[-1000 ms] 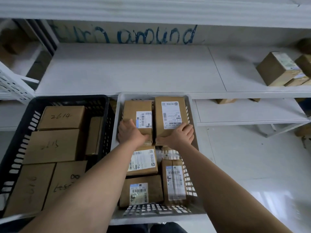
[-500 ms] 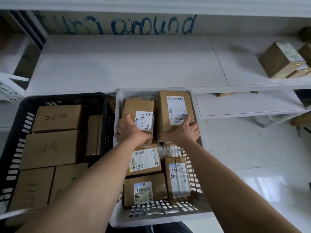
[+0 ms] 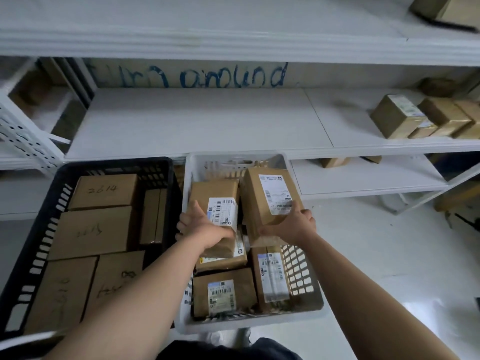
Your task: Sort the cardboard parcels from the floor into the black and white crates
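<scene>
Two crates stand side by side below me. The black crate (image 3: 33, 229) on the left holds several plain cardboard parcels with handwritten numbers. The white crate (image 3: 304, 258) on the right holds several labelled parcels. My left hand (image 3: 205, 227) grips the near end of a labelled parcel (image 3: 215, 201), lifted above the white crate. My right hand (image 3: 291, 224) grips the near end of a larger labelled parcel (image 3: 270, 198), tilted up over the crate's far right part.
A white shelf (image 3: 197, 123) runs behind the crates, with blue writing on the wall above it. More cardboard boxes (image 3: 397, 115) sit at the shelf's right end. A lower shelf (image 3: 363, 175) and glossy white floor (image 3: 389, 255) lie to the right.
Both parcels have risen from lying flat in the white crate. My hands now hold them lifted and tilted, the right one leaning to the right. The view has tipped upward.
</scene>
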### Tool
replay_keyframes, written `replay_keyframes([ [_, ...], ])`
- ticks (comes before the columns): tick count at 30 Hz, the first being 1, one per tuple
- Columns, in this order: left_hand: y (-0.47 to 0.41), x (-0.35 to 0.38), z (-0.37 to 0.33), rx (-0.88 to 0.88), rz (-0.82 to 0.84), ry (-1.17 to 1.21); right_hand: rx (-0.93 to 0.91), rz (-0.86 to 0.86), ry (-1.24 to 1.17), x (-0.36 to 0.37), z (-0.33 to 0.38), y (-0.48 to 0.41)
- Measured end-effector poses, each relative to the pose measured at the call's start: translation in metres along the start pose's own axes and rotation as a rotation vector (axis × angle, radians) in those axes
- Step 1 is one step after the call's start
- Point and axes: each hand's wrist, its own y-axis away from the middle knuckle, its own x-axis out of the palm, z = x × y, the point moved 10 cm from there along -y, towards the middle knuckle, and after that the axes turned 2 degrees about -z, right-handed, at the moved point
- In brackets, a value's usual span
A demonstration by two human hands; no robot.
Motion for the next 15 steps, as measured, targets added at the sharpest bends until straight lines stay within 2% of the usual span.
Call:
replay_keyframes([
  [9,0.048,0.016,0.029,0.026,0.053,-0.079,-0.018,0.021,0.108,0.01,-0.035,0.039],
  [15,0.082,0.013,0.038,0.059,0.098,-0.097,-0.068,0.045,0.042,-0.003,-0.05,0.057],
])
